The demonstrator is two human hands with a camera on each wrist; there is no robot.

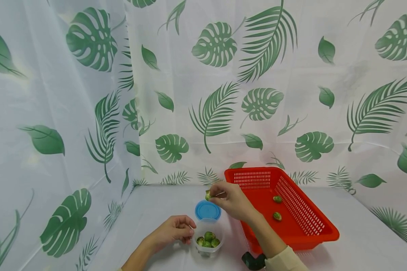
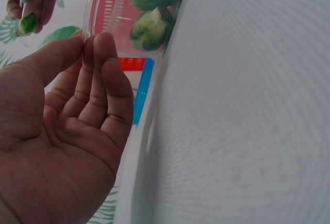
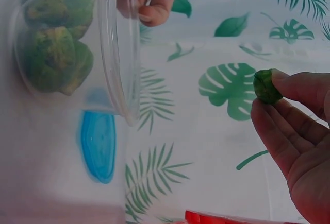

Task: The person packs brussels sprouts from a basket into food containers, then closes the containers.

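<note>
A clear plastic container [image 1: 208,237] with several Brussels sprouts [image 1: 209,236] inside stands on the table. My left hand [image 1: 178,229] is at its left side; in the left wrist view the thumb and fingertips pinch the container's rim [image 2: 93,7]. Above and behind the container, my right hand [image 1: 232,199] holds one Brussels sprout [image 3: 267,86] between thumb and fingertips, clear of everything else. A blue lid [image 1: 208,210] lies flat on the table behind the container. To the right is a red basket [image 1: 312,214] with two Brussels sprouts [image 1: 277,216] on its bottom.
A dark green object [image 1: 253,261], partly hidden, lies by my right forearm at the table's front. The white tabletop [image 1: 156,199] runs back to a leaf-printed sheet [image 1: 217,113], and another such sheet hangs on the left.
</note>
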